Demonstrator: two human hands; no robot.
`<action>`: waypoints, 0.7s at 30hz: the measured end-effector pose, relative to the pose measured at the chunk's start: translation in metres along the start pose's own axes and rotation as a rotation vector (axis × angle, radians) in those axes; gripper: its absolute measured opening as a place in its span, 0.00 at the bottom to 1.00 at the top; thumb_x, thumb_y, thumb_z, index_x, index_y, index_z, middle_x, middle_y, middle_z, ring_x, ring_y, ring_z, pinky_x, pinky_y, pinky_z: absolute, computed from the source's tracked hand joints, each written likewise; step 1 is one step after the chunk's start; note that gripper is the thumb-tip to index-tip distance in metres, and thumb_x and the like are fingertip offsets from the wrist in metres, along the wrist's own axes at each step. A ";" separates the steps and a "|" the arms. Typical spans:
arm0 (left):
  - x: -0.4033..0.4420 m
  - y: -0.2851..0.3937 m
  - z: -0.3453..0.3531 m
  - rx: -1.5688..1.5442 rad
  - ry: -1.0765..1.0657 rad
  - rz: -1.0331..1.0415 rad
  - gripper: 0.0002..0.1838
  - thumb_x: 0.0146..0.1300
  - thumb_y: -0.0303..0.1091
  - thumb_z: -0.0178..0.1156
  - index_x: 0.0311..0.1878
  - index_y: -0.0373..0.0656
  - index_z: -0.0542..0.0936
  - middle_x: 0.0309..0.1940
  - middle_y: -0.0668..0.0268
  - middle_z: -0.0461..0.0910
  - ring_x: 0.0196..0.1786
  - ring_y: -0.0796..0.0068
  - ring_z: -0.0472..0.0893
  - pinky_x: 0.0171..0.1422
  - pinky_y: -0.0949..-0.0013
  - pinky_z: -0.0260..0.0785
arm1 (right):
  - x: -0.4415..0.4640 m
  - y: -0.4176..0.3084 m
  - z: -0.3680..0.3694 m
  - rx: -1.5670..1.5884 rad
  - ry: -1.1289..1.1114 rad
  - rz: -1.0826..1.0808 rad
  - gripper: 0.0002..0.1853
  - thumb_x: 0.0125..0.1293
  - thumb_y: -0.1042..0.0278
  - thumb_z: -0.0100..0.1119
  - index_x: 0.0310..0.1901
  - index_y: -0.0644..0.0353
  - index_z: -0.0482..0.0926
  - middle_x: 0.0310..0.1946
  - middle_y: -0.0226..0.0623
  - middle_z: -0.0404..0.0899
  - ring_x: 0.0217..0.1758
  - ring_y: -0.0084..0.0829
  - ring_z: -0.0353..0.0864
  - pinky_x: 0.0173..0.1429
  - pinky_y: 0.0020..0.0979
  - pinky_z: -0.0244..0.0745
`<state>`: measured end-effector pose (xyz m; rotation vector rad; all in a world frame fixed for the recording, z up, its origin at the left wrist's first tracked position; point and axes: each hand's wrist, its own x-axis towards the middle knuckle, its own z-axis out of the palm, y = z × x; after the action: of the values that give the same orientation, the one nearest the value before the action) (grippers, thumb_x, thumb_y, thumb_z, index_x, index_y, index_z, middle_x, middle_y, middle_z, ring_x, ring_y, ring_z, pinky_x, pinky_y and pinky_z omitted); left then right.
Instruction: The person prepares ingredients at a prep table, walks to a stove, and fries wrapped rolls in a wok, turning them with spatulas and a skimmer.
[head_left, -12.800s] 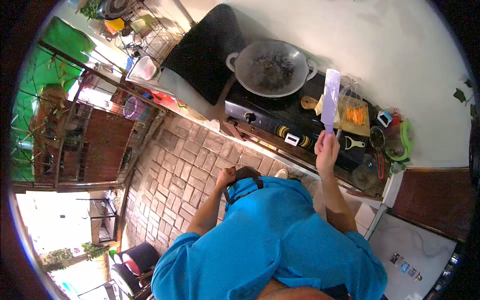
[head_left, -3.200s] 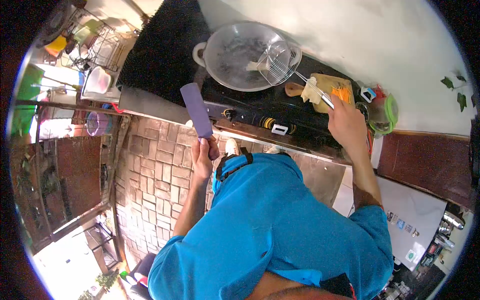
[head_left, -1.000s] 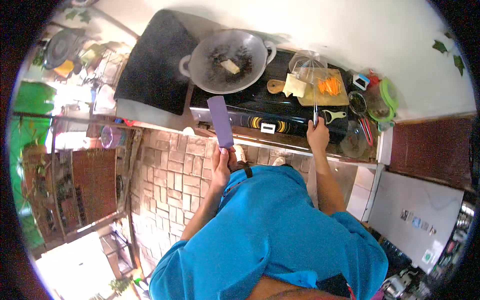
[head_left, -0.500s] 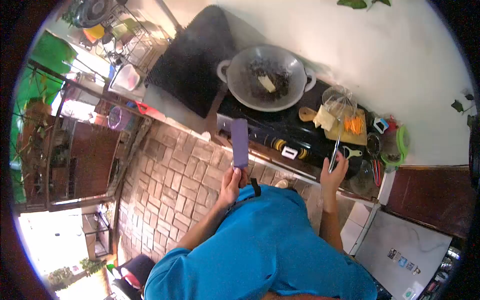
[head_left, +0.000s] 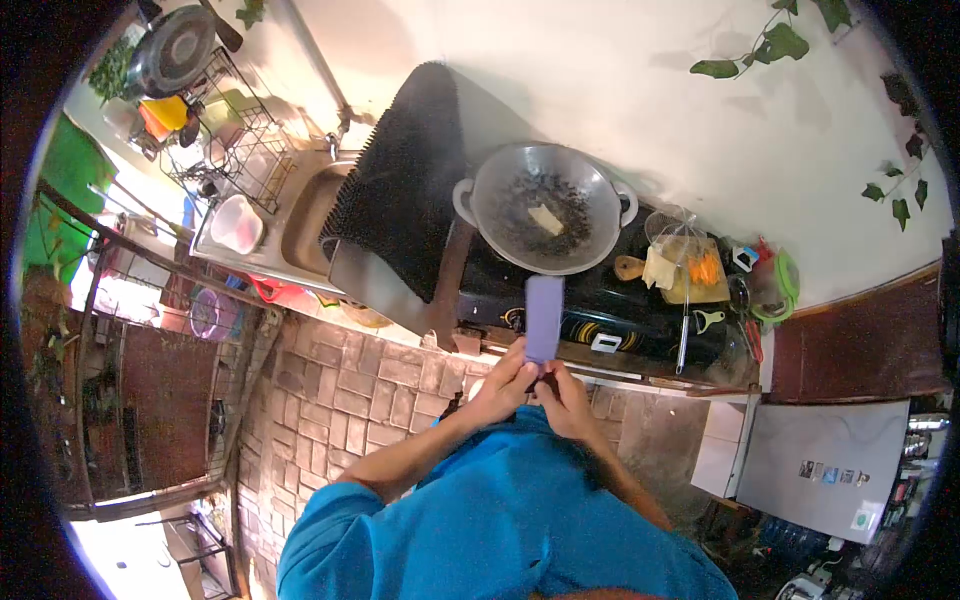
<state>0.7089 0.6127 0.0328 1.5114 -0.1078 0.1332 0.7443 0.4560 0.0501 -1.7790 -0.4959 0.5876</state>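
Note:
Both my hands meet in front of my body at the base of a flat purple rectangular object (head_left: 544, 318), which points up toward the stove. My left hand (head_left: 504, 388) is closed on its lower left end, and my right hand (head_left: 566, 402) pinches the lower right. A dark part shows between the fingers; its shape is unclear. Beyond it, a grey wok (head_left: 500, 225) sits on the black stove (head_left: 490, 290), holding a pale folded piece (head_left: 546, 220) amid dark bits. A wire skimmer (head_left: 684, 335) rests across the wooden cutting board (head_left: 710, 288).
On the board lie orange strips (head_left: 704, 269) and pale wrapper-like pieces (head_left: 659, 270). A green peeler (head_left: 708, 320) and a green-rimmed container (head_left: 780, 285) are nearby. Left of the wok stands a black spiky mat (head_left: 405, 185) beside a metal sink (head_left: 310, 215).
My right hand has let go of the skimmer, which now lies on the board, and has joined my left hand at the purple object. The purple object has shifted right in view.

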 end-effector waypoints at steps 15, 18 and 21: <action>-0.072 0.007 -0.093 0.194 -0.381 -0.342 0.23 0.67 0.39 0.59 0.63 0.45 0.72 0.53 0.57 0.78 0.58 0.66 0.75 0.62 0.63 0.67 | 0.098 -0.107 -0.086 -0.846 0.124 -0.320 0.12 0.72 0.64 0.46 0.43 0.61 0.77 0.29 0.46 0.76 0.35 0.46 0.78 0.38 0.43 0.72; -0.072 -0.007 -0.092 0.103 -0.320 -0.310 0.21 0.66 0.38 0.59 0.61 0.44 0.74 0.51 0.60 0.78 0.53 0.67 0.77 0.56 0.64 0.71 | 0.143 -0.132 -0.122 -0.847 0.667 -0.088 0.13 0.72 0.64 0.43 0.43 0.63 0.76 0.34 0.52 0.80 0.38 0.54 0.79 0.40 0.46 0.73; -0.064 -0.002 -0.095 0.175 -0.321 -0.322 0.19 0.67 0.36 0.58 0.59 0.43 0.75 0.52 0.61 0.78 0.53 0.67 0.77 0.54 0.64 0.73 | 0.122 -0.126 -0.062 -0.861 0.104 -0.330 0.10 0.69 0.62 0.53 0.41 0.61 0.76 0.30 0.53 0.79 0.35 0.55 0.79 0.38 0.48 0.71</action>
<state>0.6450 0.7064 0.0151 1.6956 -0.1096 -0.3674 0.8738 0.5166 0.1688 -2.4345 -1.0509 0.0208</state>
